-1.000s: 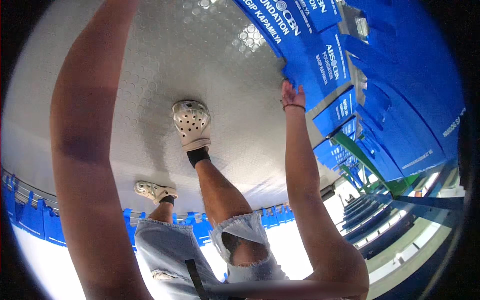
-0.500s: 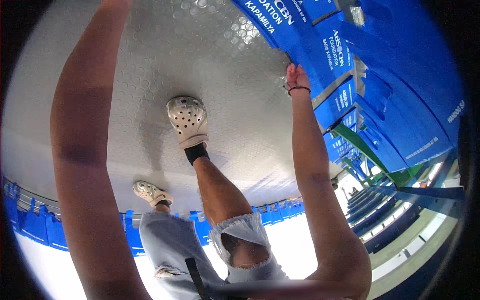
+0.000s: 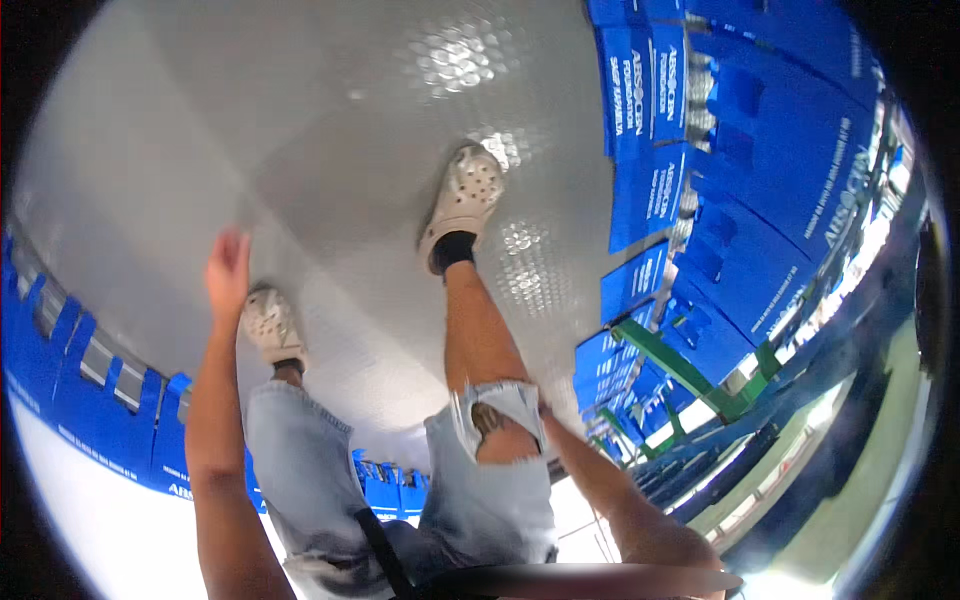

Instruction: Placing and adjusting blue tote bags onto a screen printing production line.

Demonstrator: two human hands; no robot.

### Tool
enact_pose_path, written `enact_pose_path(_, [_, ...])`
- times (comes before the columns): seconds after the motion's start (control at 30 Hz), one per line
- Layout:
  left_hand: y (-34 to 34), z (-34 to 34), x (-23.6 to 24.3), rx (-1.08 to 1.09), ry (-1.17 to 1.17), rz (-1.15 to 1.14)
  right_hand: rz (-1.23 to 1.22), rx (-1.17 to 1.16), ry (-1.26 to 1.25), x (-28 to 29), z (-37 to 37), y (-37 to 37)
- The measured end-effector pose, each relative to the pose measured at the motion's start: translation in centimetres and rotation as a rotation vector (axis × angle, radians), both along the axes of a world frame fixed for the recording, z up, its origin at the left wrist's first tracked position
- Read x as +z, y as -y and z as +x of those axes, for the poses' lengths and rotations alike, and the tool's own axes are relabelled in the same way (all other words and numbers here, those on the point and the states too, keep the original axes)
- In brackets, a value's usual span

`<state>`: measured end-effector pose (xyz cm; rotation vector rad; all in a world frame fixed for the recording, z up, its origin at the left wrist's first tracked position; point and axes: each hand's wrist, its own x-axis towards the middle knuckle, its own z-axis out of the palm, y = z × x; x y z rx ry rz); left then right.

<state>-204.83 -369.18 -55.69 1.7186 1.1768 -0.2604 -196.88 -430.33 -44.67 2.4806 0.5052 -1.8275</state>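
My left hand [image 3: 230, 268] hangs in front of my left leg, above the grey floor [image 3: 340, 190]. Its fingers, a little blurred, point forward loosely and hold nothing I can see. The right forearm [image 3: 610, 490] reaches in beside my torn-knee jeans [image 3: 490, 400]; its hand is mostly hidden at the knee. Blue bags [image 3: 635, 190] with white print stand in a row on the right, apart from both hands. My beige clogs [image 3: 465, 200] are on the floor, the right one ahead of the left.
Another row of blue bags [image 3: 120, 430] with strap handles runs along the left. On the right, green metal supports [image 3: 690, 375] and long dark and pale bench-like slats [image 3: 760, 470] stand beyond the bags. The floor has a raised, shiny dot pattern.
Both arms have drawn back toward my body, the right hand leaving the edge of the bags. My feet have shifted in a step, and the view has turned along the row.
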Motion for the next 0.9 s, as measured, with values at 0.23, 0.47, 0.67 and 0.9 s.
enact_pose_path(0.23, [-5.7,-41.9,26.1,-0.793,-0.845,0.001,-0.232,-0.35,-0.288,36.2,-24.3,-6.3])
enact_pose_path(0.47, [1.3,-34.6,39.3,0.249,-0.203,-0.37,-0.085,-1.572,-0.23,45.4,-29.7,-3.3])
enact_pose_path(0.67, [11.3,-20.1,45.4,-0.191,0.027,-0.361,0.326,-1.816,-0.009,48.2,-35.9,1.4])
enact_pose_path(0.9, [26.9,-16.3,47.3,-0.993,0.125,-0.049,0.516,-2.083,0.346,50.2,-55.3,8.8])
